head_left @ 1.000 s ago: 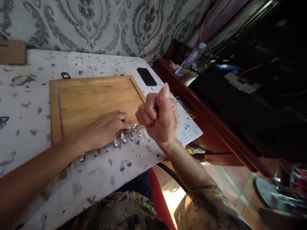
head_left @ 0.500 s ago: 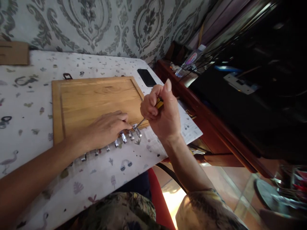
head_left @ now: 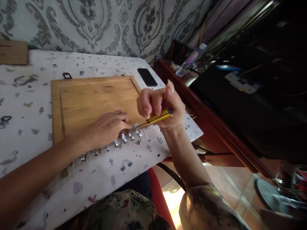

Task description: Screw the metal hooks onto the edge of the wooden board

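A framed wooden panel (head_left: pixel 96 99) lies flat on the table, with several shiny metal hooks (head_left: pixel 123 136) in a row along its near edge. My left hand (head_left: pixel 106 129) rests over that edge, fingers bent and pressed together, the fingertips at a metal hook near the right end of the row. My right hand (head_left: pixel 161 105) holds a screwdriver (head_left: pixel 159 117) by its yellow and black handle, fingers loosely curled and thumb raised. The screwdriver's thin shaft points left and down, its tip at the same hook my left fingertips touch.
A white patterned cloth (head_left: pixel 79 179) covers the table. A black phone (head_left: pixel 147 77) lies behind the panel's right corner, and a piece of cardboard (head_left: pixel 14 52) at the far left. On the right stands a dark red wooden cabinet (head_left: pixel 216 131) with a plastic bottle (head_left: pixel 192 59) on it.
My right hand has turned and its fingers have loosened, so more of the screwdriver handle shows, lying flatter. My left hand stays in place on the panel's edge.
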Action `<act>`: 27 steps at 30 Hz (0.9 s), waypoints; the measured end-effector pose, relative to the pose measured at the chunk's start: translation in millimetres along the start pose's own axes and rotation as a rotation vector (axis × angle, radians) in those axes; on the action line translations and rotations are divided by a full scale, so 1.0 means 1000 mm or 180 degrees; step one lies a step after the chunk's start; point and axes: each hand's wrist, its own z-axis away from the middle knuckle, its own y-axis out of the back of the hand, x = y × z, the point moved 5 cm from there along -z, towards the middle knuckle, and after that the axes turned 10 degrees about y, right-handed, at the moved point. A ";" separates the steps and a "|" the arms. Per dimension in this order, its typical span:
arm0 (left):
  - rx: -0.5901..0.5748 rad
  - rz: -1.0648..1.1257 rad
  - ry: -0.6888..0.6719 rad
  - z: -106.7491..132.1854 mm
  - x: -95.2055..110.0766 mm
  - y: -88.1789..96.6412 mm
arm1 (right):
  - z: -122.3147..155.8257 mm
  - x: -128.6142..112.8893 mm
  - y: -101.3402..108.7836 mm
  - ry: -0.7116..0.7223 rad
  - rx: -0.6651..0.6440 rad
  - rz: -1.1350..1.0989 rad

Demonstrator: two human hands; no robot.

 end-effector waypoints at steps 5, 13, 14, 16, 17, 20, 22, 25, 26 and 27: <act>-0.0031 0.0039 -0.0022 0.000 0.002 0.001 | 0.005 0.013 0.000 -0.0633 -0.0407 0.0024; -0.0021 0.0093 -0.0036 0.001 0.002 0.002 | 0.000 -0.001 -0.011 -0.0686 -0.0480 -0.0201; -0.0027 0.0100 -0.0043 0.001 0.002 0.002 | -0.001 -0.002 -0.014 -0.0691 -0.0373 -0.0171; -0.0055 0.0116 -0.0026 0.001 0.001 0.001 | -0.003 -0.005 -0.019 -0.0652 -0.0115 -0.0138; -0.0071 0.0118 -0.0013 0.001 0.001 0.001 | -0.003 -0.006 -0.022 -0.0625 0.0032 -0.0074; -0.0129 0.0076 0.0023 0.001 0.003 0.000 | -0.001 -0.008 -0.027 -0.0598 0.0598 0.0318; -0.0201 0.0027 0.0067 0.001 0.004 0.000 | 0.002 -0.009 -0.028 -0.0495 0.1020 0.0409; -0.0260 0.0009 0.0135 0.001 0.004 0.000 | 0.006 -0.008 -0.026 -0.0284 0.1300 0.0337; -0.0257 0.0009 0.0139 0.001 0.005 0.000 | 0.006 -0.007 -0.025 -0.0277 0.1282 0.0359; -0.0244 0.0007 0.0135 0.001 0.005 0.000 | 0.007 -0.005 -0.023 -0.0303 0.1222 0.0411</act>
